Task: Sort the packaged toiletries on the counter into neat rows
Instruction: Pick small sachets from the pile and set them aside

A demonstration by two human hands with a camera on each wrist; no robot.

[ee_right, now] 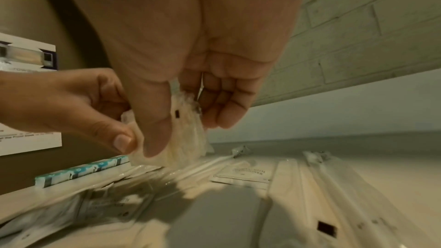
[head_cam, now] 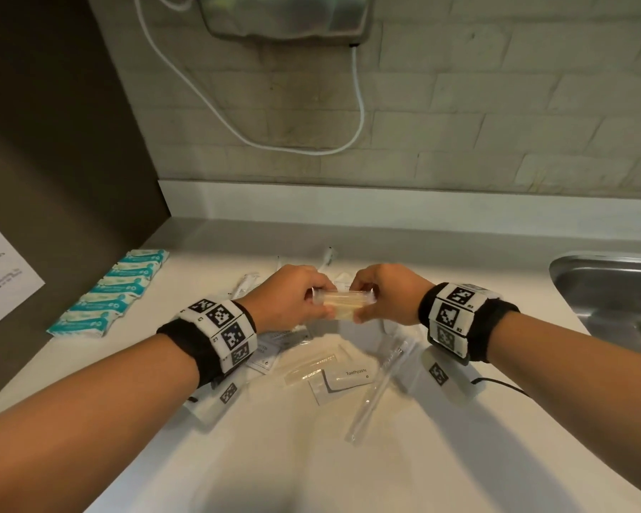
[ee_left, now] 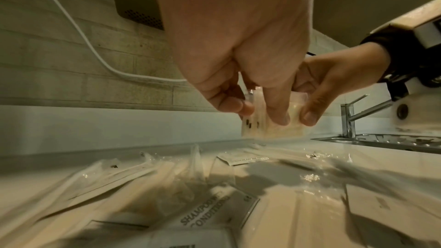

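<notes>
Teal-white packets [head_cam: 109,292] sit in a row at counter [head_cam: 404,457] left. Left hand [head_cam: 291,295] and right hand [head_cam: 387,290] each pinch an end of a clear-wrapped bundle [head_cam: 343,303], held above loose sachets; toothpaste sachet [head_cam: 343,381] below. Steel sink [head_cam: 607,290] far right.

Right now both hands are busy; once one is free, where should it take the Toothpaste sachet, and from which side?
Pinch the Toothpaste sachet by its near-left corner, coming from above. It lies flat on the counter, so only an edge can be lifted, and that corner looks bare, while a long clear sleeve crowds its right end.
</notes>
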